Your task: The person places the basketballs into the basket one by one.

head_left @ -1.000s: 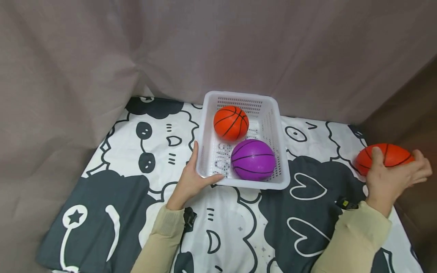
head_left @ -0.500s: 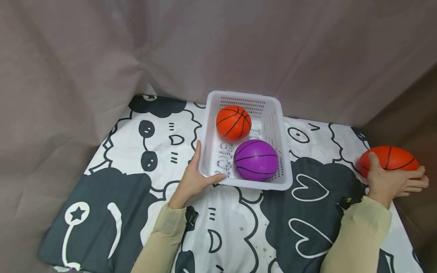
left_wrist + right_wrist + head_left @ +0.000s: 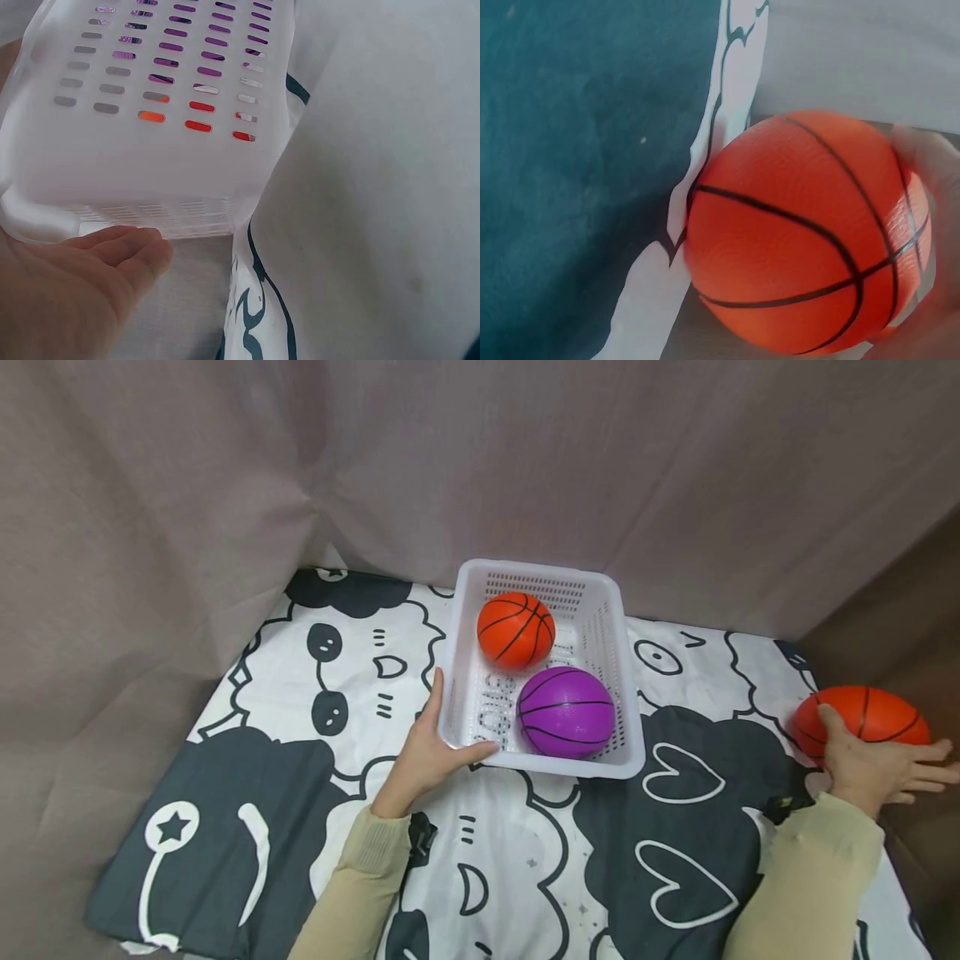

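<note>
A white slotted plastic basket [image 3: 562, 767] holds a small orange toy basketball [image 3: 516, 631] and a larger purple one [image 3: 566, 712]. My left hand [image 3: 423, 756] holds the basket's near left corner, thumb along the front rim. In the left wrist view its fingers [image 3: 139, 251] lie against the basket's outside. At the far right, another orange basketball [image 3: 873, 710] sits against my right hand [image 3: 873, 770]. That thumb lies on the ball's near left side, and the other fingers stretch out straight to the right. In the right wrist view, this ball [image 3: 795, 240] overlaps the cloth's edge.
A black-and-white cartoon-print cloth [image 3: 450, 877] covers the surface under the basket. A grey-brown curtain [image 3: 480, 468] hangs behind and on the left. A darker brown area borders the right edge.
My right hand and the orange ball in it have shifted slightly right and nearer, and its fingers have straightened. My left hand keeps its place on the basket; the head view has drifted a little.
</note>
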